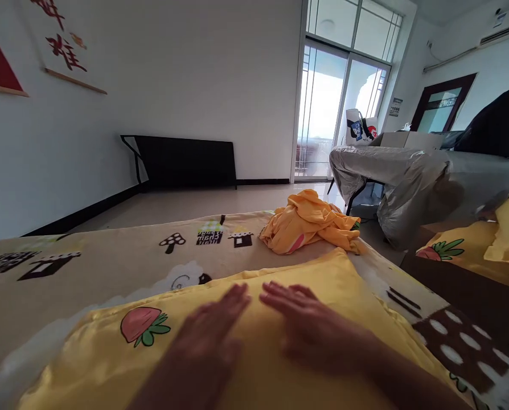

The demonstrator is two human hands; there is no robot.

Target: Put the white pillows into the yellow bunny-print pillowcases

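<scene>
A yellow pillowcase [246, 364] with a printed strawberry [144, 326] lies spread across a patterned bed sheet [122, 245]; whether it is filled I cannot tell. Over its middle is my left hand [209, 327], blurred, fingers stretched forward and holding nothing. My right hand [303, 322] is just to the right, also flat with its fingers extended, its tips angled toward the left hand. A small gap separates the two hands. Both are at or just above the cloth; contact is hard to judge. Beyond the pillowcase sits a crumpled orange cloth [308, 222].
At the right, more yellow strawberry-print fabric [463, 245] lies on a brown surface. A table under plastic sheeting [365, 162] stands behind it, bearing boxes and bags. A folded black table [186, 162] leans against the wall. Glass doors [323, 108] are at the back.
</scene>
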